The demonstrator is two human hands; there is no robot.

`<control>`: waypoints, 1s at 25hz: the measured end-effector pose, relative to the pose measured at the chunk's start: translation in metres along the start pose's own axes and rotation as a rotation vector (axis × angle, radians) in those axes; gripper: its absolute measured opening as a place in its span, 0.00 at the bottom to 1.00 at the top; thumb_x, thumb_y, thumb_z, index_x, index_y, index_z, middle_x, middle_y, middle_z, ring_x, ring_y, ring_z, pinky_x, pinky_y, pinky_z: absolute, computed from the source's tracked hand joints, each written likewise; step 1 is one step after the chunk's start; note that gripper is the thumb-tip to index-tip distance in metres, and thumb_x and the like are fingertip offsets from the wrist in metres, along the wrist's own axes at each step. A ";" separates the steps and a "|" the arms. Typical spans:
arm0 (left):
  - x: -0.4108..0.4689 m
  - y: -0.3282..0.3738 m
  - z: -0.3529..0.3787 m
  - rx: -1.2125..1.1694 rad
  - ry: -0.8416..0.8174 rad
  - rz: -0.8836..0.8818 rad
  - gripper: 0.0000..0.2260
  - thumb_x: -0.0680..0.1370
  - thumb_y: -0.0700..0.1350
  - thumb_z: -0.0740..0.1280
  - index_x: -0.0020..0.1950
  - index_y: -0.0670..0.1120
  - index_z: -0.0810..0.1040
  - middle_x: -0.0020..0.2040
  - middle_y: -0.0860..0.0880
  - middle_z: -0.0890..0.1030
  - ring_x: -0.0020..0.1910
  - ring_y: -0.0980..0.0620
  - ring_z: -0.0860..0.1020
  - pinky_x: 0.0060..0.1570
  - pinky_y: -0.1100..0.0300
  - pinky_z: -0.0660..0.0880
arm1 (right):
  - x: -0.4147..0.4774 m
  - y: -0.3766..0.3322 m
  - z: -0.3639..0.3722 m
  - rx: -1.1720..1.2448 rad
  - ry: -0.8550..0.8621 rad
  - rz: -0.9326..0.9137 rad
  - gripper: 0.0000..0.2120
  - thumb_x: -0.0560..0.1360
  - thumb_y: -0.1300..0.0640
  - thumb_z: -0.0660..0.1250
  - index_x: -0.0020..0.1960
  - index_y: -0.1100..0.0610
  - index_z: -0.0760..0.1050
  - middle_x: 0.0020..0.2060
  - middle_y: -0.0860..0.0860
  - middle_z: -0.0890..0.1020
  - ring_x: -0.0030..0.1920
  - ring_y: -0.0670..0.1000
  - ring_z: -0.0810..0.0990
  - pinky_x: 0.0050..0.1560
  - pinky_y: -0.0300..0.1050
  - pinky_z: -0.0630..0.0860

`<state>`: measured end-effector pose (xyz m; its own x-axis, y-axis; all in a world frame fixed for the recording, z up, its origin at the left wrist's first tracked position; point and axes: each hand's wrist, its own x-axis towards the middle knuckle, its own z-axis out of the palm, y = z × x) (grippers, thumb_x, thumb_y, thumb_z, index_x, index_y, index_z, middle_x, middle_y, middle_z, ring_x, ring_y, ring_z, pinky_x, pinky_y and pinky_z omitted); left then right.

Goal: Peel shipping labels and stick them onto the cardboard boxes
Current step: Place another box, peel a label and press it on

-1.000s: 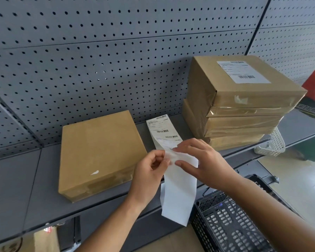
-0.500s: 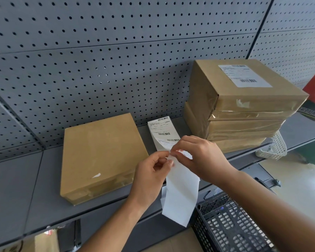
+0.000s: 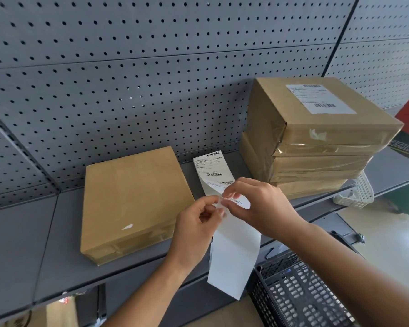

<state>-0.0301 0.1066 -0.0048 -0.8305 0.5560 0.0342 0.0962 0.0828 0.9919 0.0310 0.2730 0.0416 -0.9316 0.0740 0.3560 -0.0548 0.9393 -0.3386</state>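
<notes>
Hands | left hand (image 3: pixel 194 223) pinches label strip (image 3: pixel 236 253) | right hand (image 3: pixel 262 206) pinches peeling label (image 3: pixel 242 201)

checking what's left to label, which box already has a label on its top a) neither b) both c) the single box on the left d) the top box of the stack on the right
d: a white label with barcodes is stuck on the top box of the stack; the single box shows no label.
</notes>
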 end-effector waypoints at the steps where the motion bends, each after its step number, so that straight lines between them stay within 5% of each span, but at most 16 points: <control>1: 0.000 -0.001 0.000 0.008 -0.006 -0.002 0.09 0.80 0.44 0.70 0.59 0.53 0.84 0.48 0.43 0.86 0.49 0.42 0.83 0.51 0.44 0.80 | 0.000 0.000 0.001 0.006 0.012 0.013 0.08 0.76 0.45 0.66 0.48 0.48 0.81 0.44 0.40 0.82 0.42 0.40 0.81 0.34 0.32 0.72; 6: -0.003 -0.004 0.000 0.005 -0.009 -0.036 0.09 0.80 0.43 0.70 0.58 0.53 0.83 0.46 0.42 0.85 0.49 0.41 0.83 0.53 0.44 0.81 | 0.010 0.006 -0.005 0.155 0.100 0.188 0.02 0.75 0.54 0.67 0.46 0.51 0.78 0.40 0.44 0.83 0.41 0.46 0.83 0.42 0.52 0.82; 11: -0.004 -0.006 -0.002 0.098 -0.010 -0.080 0.09 0.80 0.43 0.69 0.58 0.52 0.81 0.43 0.43 0.82 0.44 0.47 0.81 0.44 0.60 0.76 | 0.033 0.013 -0.030 0.160 0.159 0.355 0.04 0.79 0.54 0.64 0.50 0.53 0.76 0.39 0.47 0.82 0.42 0.53 0.81 0.43 0.52 0.79; 18: -0.004 -0.014 -0.003 0.204 -0.023 -0.133 0.07 0.79 0.44 0.69 0.56 0.51 0.80 0.40 0.52 0.78 0.36 0.62 0.75 0.40 0.69 0.72 | 0.061 0.007 -0.067 0.099 0.327 0.281 0.05 0.82 0.58 0.60 0.53 0.55 0.75 0.41 0.53 0.83 0.40 0.55 0.81 0.40 0.54 0.80; 25: -0.006 -0.015 -0.005 0.215 -0.037 -0.148 0.04 0.79 0.42 0.69 0.51 0.51 0.81 0.37 0.54 0.77 0.33 0.63 0.73 0.38 0.70 0.71 | 0.084 0.010 -0.097 0.059 0.452 0.234 0.06 0.81 0.61 0.60 0.53 0.56 0.76 0.42 0.51 0.81 0.42 0.54 0.78 0.39 0.46 0.71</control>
<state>-0.0294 0.0982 -0.0194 -0.8240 0.5543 -0.1177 0.0927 0.3367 0.9370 -0.0128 0.3214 0.1526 -0.6735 0.4297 0.6015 0.1039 0.8607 -0.4985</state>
